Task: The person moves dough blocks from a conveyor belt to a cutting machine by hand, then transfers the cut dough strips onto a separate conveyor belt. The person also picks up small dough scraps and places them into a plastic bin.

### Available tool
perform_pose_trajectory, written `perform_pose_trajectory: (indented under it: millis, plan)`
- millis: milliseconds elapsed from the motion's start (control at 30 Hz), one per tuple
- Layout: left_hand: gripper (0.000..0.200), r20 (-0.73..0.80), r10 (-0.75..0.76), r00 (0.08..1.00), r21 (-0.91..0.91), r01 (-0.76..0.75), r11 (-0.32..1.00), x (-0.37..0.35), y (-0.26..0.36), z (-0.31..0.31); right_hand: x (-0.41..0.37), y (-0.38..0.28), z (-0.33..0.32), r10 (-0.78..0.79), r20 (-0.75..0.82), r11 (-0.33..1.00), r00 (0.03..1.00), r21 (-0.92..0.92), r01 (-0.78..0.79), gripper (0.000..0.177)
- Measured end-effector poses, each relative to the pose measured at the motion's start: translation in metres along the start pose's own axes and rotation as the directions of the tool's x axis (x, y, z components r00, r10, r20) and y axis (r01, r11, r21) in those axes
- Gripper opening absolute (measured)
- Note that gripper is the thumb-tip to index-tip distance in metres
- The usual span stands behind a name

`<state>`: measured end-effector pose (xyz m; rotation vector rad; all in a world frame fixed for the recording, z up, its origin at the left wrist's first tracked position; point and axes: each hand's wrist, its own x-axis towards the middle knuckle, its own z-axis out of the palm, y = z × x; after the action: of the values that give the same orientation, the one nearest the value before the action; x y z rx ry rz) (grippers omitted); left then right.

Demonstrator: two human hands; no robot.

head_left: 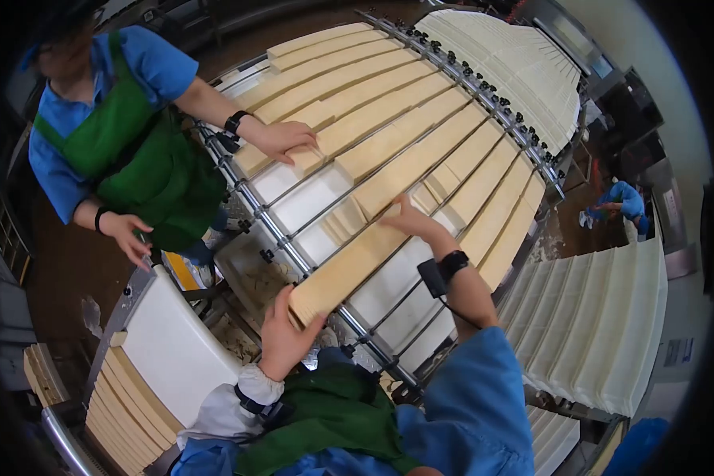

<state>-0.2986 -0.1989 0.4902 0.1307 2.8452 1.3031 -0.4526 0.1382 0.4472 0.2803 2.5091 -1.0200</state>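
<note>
So my left hand [285, 337] is clamped on the near end of a long cream strip [345, 274], thumb one side, fingers the other. That strip lies across the near part of the table [281, 184], its end poking out past the metal rail [273, 230]. My right hand [414, 220] is at the strip's far end with fingers bent; honestly can't tell from this angle if they're pinching it or just touching. Across from me, a co-worker's hand [285, 140] is on a small block [307, 162].
</note>
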Motion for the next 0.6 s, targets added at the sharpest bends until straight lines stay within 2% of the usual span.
perform_pose_trajectory:
  millis: [33,67,100,133,167,200,267,300,400,500,600]
  plan:
    - [0.063,-0.055,0.042,0.998,-0.006,-0.043,0.999,0.004,-0.001,0.007,0.011,0.004,0.008,0.079,-0.192,0.994,0.978,-0.065,-0.092,0.08]
    - [0.06,-0.007,-0.05,0.999,-0.107,0.049,0.993,0.007,0.002,0.012,0.022,0.011,0.012,0.136,-0.382,0.975,0.914,-0.113,-0.192,0.085]
    - [0.056,0.052,-0.137,0.989,-0.2,0.145,0.969,0.008,0.004,0.015,0.028,0.012,0.012,0.157,-0.377,0.954,0.913,-0.183,-0.239,0.091]
    - [0.053,0.119,-0.216,0.969,-0.284,0.242,0.928,0.01,0.006,0.016,0.03,0.014,0.013,0.156,-0.396,0.952,0.905,-0.182,-0.244,0.089]
    - [0.05,0.057,-0.164,0.985,-0.228,0.173,0.958,0.009,-0.001,0.024,0.031,0.016,0.016,0.153,-0.417,0.952,0.896,-0.182,-0.247,0.086]
    - [0.049,0.038,-0.158,0.987,-0.261,0.163,0.951,0.007,-0.004,0.028,0.029,0.013,0.02,0.151,-0.436,0.951,0.887,-0.182,-0.252,0.083]
    - [0.049,-0.001,-0.151,0.989,-0.328,0.142,0.934,0.007,-0.009,0.033,0.026,0.014,0.035,0.06,-0.604,0.947,0.795,-0.216,-0.236,0.082]
    - [0.047,-0.003,-0.151,0.988,-0.301,0.144,0.943,0.008,-0.012,0.034,0.027,0.018,0.04,0.011,-0.675,0.944,0.738,-0.237,-0.23,0.081]
    - [0.044,0.02,-0.115,0.993,-0.315,0.116,0.942,0.013,-0.008,0.037,0.036,0.035,0.038,-0.279,-0.765,0.839,0.58,-0.488,-0.24,0.08]
    - [0.043,0.074,-0.157,0.985,-0.207,0.169,0.963,0.022,0.014,0.039,0.04,0.041,0.021,-0.191,-0.795,0.965,0.576,-0.26,-0.039,0.079]
    - [0.045,-0.007,-0.101,0.995,-0.134,0.099,0.986,0.029,0.01,0.056,0.034,0.038,0.01,-0.038,-0.835,0.921,0.549,-0.242,-0.305,0.078]
